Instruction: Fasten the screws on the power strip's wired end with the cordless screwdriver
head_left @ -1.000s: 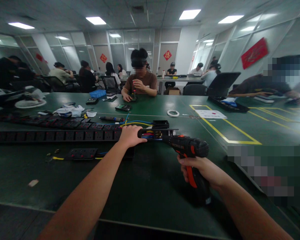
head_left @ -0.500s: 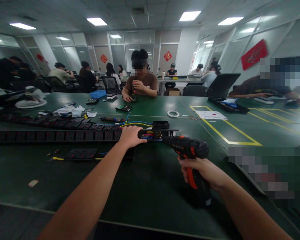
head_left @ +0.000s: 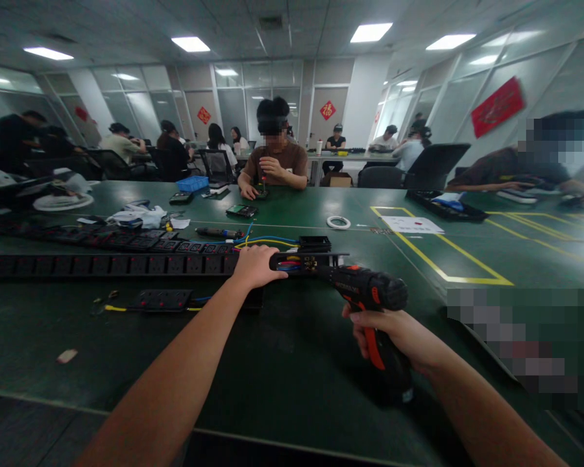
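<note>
Lying flat on the green table (head_left: 282,389), the long black strip of sockets (head_left: 141,264) seems well held up. A short black socket block (head_left: 163,299) sits on its near side. I have the left hand (head_left: 257,264) closed over the strip near its right end, likely so it won't slide. Red and blue wires (head_left: 288,265) show just past the thumb. My right hand (head_left: 394,327) wraps its fingers around the black and orange drill (head_left: 370,285), likely to keep its nose aimed at that end.
</note>
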